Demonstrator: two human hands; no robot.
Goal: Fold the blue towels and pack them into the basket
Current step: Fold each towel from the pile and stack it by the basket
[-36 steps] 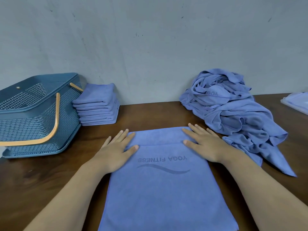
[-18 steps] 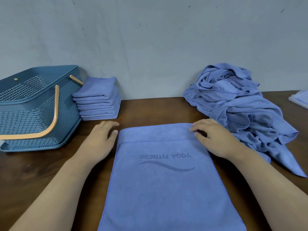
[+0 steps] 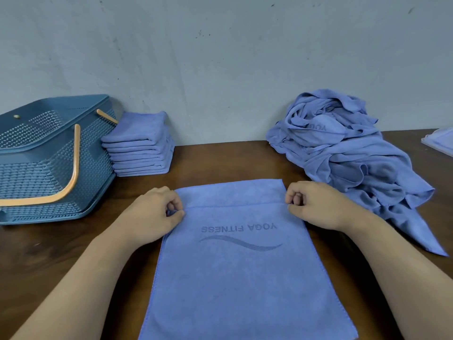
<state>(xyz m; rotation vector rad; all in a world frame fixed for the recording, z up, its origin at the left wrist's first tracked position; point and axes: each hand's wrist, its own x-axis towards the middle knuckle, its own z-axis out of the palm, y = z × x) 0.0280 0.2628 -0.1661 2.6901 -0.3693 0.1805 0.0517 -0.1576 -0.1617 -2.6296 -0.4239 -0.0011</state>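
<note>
Bare table (image 3: 220, 160) between folded stack (image 3: 139, 146) and towel heap (image 3: 348, 153).

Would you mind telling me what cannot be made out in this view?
Head view only:
The left edge cuts off the basket, so its contents stay unknown.
The right edge cuts off a pale flat thing; it cannot be identified.
The bottom edge cuts off the towel at its near end.
The pile hides its towel count in its own folds.
</note>
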